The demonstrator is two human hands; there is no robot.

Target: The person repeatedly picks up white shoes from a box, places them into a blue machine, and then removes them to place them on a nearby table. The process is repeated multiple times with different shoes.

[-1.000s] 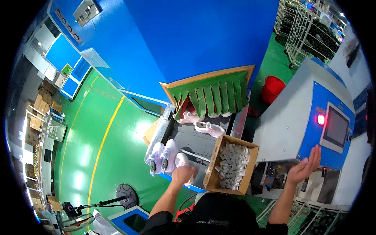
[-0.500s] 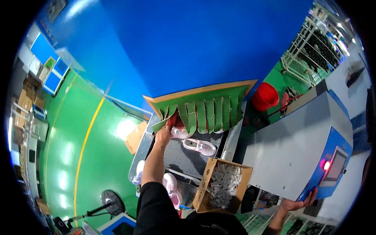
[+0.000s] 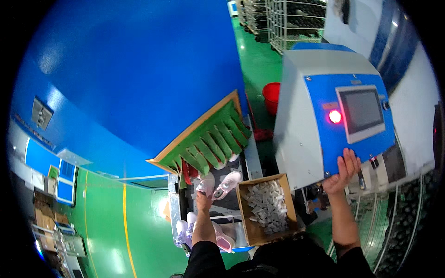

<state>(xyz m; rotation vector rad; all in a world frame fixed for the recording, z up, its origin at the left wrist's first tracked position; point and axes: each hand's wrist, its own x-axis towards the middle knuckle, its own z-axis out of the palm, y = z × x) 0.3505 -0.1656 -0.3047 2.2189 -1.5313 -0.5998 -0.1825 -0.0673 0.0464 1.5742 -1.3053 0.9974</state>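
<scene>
My left hand (image 3: 203, 201) is closed on the heel end of a pale pink shoe (image 3: 206, 182), which lies on the dark perforated belt in front of the green strip curtain (image 3: 204, 146). Just to its right a second pink and white shoe (image 3: 227, 183) sits on the belt. My right hand (image 3: 342, 173) rests with fingers stretched out against the lower edge of the machine's blue control panel (image 3: 320, 111), below the screen (image 3: 360, 111). A red light (image 3: 335, 116) glows beside that screen. More shoes show partly under the strips.
A cardboard box (image 3: 244, 217) of small white-grey pieces stands at the belt's near right. Pink and lilac shoes (image 3: 184, 230) lie at the near left. The big blue machine housing (image 3: 139, 69) rises ahead. A red bucket (image 3: 271, 97) and wire racks (image 3: 294, 21) are beyond.
My view has turned to the right. My left hand has drawn back from the strip curtain and now grips a shoe. My right hand has moved up onto the panel's face.
</scene>
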